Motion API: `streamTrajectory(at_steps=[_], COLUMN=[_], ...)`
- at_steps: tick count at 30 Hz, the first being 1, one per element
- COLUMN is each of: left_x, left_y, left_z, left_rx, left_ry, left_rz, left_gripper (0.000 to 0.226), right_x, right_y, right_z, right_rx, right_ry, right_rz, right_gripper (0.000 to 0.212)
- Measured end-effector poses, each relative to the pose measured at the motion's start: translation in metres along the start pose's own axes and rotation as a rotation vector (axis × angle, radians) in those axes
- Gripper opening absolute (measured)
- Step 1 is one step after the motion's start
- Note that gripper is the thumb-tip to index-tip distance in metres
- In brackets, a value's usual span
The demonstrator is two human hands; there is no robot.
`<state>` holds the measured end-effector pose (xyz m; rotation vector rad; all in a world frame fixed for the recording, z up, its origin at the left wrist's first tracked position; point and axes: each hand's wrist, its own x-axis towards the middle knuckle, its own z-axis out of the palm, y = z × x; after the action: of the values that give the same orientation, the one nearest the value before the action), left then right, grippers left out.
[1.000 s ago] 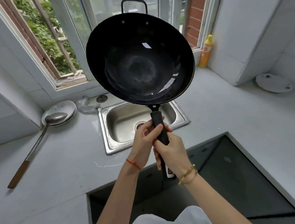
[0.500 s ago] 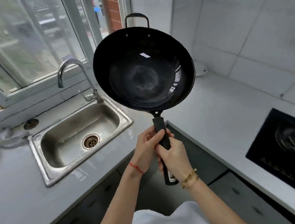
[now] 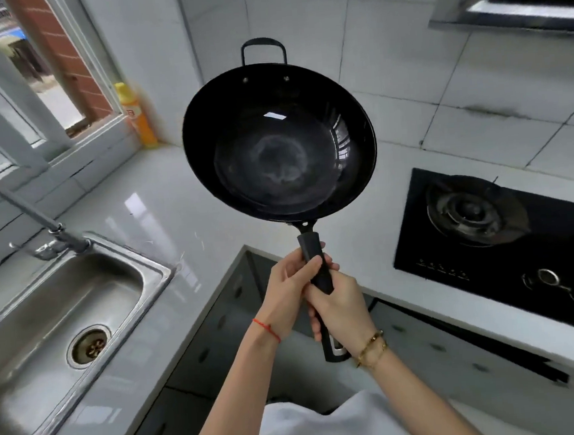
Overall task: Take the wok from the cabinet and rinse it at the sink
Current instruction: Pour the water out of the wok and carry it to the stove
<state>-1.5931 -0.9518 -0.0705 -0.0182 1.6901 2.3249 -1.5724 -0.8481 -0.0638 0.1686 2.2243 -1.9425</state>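
Head view: both hands clamped on the wok (image 3: 278, 149) handle, left hand (image 3: 290, 294) grip above, right hand (image 3: 342, 310) grip just below, touching. Wok held up, tilted, inside facing camera, over the table (image 3: 161, 213) corner between sink (image 3: 47, 325) and gas stove (image 3: 507, 244). Faucet (image 3: 21, 217) at left.

Wok (image 3: 279, 142) black throughout, a pale grey ring-shaped bloom at its centre. Sink (image 3: 45, 305) brushed silver steel. Counter (image 3: 161, 206) glossy pale grey. Gas hob (image 3: 506, 234) black glass, its knobs ringed in silver. Bottle (image 3: 137, 116) in the corner orange with yellow cap. Red string bracelet (image 3: 267, 329) on left wrist; gold bracelet (image 3: 371, 346) on right. Wall tiles (image 3: 403, 53) white.
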Motion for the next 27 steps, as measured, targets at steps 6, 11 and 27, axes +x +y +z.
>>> streamTrajectory(at_steps=[6, 11, 27], left_x=[0.022, 0.038, 0.056], left_y=[-0.001, -0.007, -0.055], left_z=[0.003, 0.011, 0.104], left_rx=[0.041, 0.082, 0.147], left_ry=[-0.163, -0.305, -0.874], left_rz=[-0.071, -0.122, -0.301], left_gripper=[0.030, 0.030, 0.033], right_x=[0.003, -0.001, -0.060], right_y=[0.005, 0.010, 0.040], right_z=[-0.004, -0.010, -0.066], right_rx=[0.038, 0.098, 0.199], right_ry=[0.147, 0.280, 0.765], right_rz=[0.053, 0.089, 0.154], right_gripper=[0.026, 0.025, 0.023])
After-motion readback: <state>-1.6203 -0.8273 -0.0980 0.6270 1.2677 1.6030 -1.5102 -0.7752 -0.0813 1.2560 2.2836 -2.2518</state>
